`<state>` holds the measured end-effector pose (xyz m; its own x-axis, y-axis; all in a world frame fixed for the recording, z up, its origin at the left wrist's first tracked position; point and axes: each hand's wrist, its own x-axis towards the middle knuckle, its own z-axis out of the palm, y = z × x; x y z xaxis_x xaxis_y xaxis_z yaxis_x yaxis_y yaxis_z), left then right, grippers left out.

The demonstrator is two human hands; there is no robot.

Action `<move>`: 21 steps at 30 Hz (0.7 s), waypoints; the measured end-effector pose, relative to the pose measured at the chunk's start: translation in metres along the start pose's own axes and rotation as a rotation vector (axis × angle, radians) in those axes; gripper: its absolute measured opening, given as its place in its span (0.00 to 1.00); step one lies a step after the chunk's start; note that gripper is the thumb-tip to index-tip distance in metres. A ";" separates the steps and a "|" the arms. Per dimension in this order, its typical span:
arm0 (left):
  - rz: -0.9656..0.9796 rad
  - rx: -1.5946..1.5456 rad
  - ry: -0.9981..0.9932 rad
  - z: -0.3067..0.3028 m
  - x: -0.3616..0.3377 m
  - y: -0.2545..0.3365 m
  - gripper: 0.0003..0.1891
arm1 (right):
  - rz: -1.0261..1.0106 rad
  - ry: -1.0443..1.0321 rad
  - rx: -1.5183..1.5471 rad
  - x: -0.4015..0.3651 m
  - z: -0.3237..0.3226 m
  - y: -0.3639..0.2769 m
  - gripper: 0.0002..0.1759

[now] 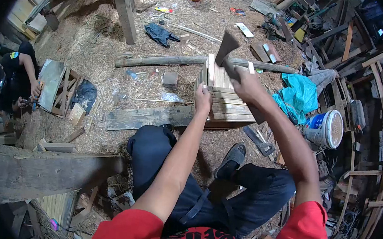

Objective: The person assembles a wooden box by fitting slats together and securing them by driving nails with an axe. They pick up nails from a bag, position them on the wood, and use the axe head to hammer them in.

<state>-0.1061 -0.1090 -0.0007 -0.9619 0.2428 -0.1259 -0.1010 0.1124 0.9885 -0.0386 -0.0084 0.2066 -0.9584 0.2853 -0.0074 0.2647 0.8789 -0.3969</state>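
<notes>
Wooden crate [227, 102] sits on the sawdust floor just beyond your knees, mid-scene, resting on a long plank [148, 117]. Far left, a co-worker [15, 77] crouches at a slatted frame [64, 92]. Moving in, your left hand [202, 97] grips the crate's near left corner, fingers curled over the top. Your right hand [245, 84] is clenched round a hatchet [227, 45], its head raised above the crate's far edge. Further right lie a teal cloth [300, 95] and a white bucket [327, 129].

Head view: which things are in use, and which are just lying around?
In use: left hand gripping the wooden slat crate; right hand holding the hatchet raised.
Lying about: white bucket, teal plastic sheet, long pole, dark cloth.
</notes>
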 end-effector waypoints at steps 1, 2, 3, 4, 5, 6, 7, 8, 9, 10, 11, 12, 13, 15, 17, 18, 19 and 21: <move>-0.032 0.001 -0.022 -0.004 -0.002 0.007 0.21 | 0.025 0.077 0.045 -0.001 -0.004 -0.006 0.20; -0.022 0.011 0.000 -0.004 0.000 0.005 0.21 | 0.035 0.136 0.081 0.000 -0.003 -0.011 0.23; -0.011 0.021 0.017 0.000 0.003 -0.002 0.21 | 0.048 0.197 0.117 -0.003 -0.001 -0.014 0.26; 0.003 0.030 0.031 0.002 0.005 -0.003 0.21 | 0.069 0.137 0.125 -0.005 0.005 -0.010 0.27; 0.004 0.033 0.034 0.003 0.007 -0.005 0.21 | 0.088 0.077 0.133 -0.008 0.019 0.000 0.27; 0.006 0.035 0.037 0.002 0.006 -0.004 0.21 | 0.001 0.075 0.060 -0.011 0.046 0.027 0.27; 0.006 0.035 0.042 0.002 0.003 -0.003 0.21 | 0.077 -0.227 -0.111 -0.018 0.039 0.018 0.26; 0.036 0.019 0.036 0.003 -0.001 -0.003 0.21 | 0.068 -0.235 -0.053 -0.016 0.029 0.018 0.25; 0.050 0.009 0.037 0.004 -0.001 -0.003 0.21 | 0.059 -0.241 0.008 -0.012 0.021 0.018 0.25; 0.066 -0.003 0.046 0.005 0.001 -0.005 0.21 | 0.066 -0.151 0.019 -0.010 0.013 0.011 0.25; 0.075 -0.012 0.054 0.005 0.002 -0.009 0.21 | 0.076 -0.067 0.033 -0.009 0.007 0.004 0.25; 0.062 -0.032 0.054 0.007 0.006 -0.013 0.21 | 0.013 0.090 0.055 -0.008 0.003 -0.003 0.24; 0.049 -0.015 0.045 0.004 0.004 -0.007 0.21 | 0.029 0.201 0.132 -0.010 -0.002 -0.015 0.24; 0.030 0.019 0.022 -0.001 0.002 0.006 0.21 | 0.035 0.312 0.257 -0.012 0.004 -0.021 0.25; 0.041 0.053 0.027 -0.003 0.002 0.009 0.21 | 0.017 0.356 0.213 -0.022 0.043 0.000 0.27; 0.042 0.069 0.029 -0.002 0.000 0.006 0.21 | 0.138 0.089 0.038 -0.030 0.049 0.005 0.27; 0.055 0.028 0.062 0.003 0.000 -0.001 0.20 | -0.014 -0.029 -0.011 -0.033 0.050 0.011 0.24; 0.090 -0.041 0.111 0.012 0.003 -0.016 0.19 | 0.216 -0.273 0.029 -0.023 0.026 0.016 0.21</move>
<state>-0.1040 -0.0984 -0.0178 -0.9894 0.1420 -0.0288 -0.0212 0.0547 0.9983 -0.0151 -0.0110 0.1766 -0.8750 0.3467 -0.3379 0.4648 0.7970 -0.3857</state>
